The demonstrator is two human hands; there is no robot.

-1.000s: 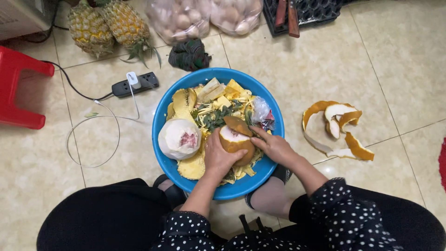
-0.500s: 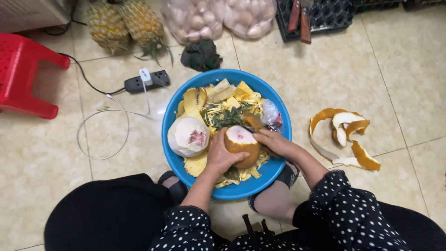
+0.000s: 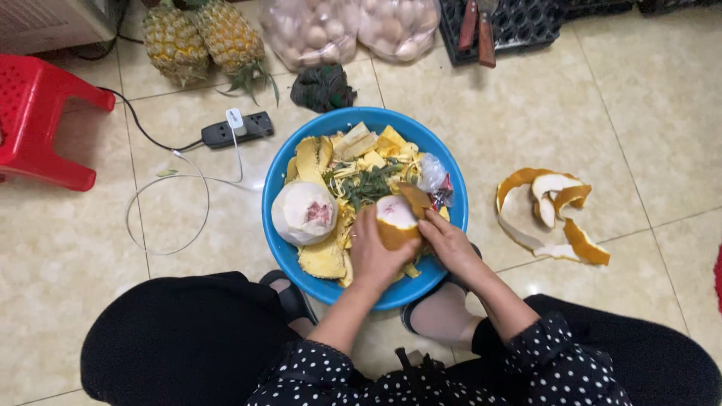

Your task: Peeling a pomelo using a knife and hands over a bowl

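Half-peeled pomelo (image 3: 395, 222): pinkish-white top bared, orange rind below, over blue basin (image 3: 280, 180).

The floor (image 3: 662, 113) is laid with glossy beige square tiles with thin grout lines, catching soft overhead light. A red plastic stool (image 3: 45, 120) stands at the left edge. Near it a black power strip (image 3: 239, 129) lies on the tiles with a black cord and a looping thin white cable (image 3: 169, 210). A black plastic crate (image 3: 519, 22) sits at the top.
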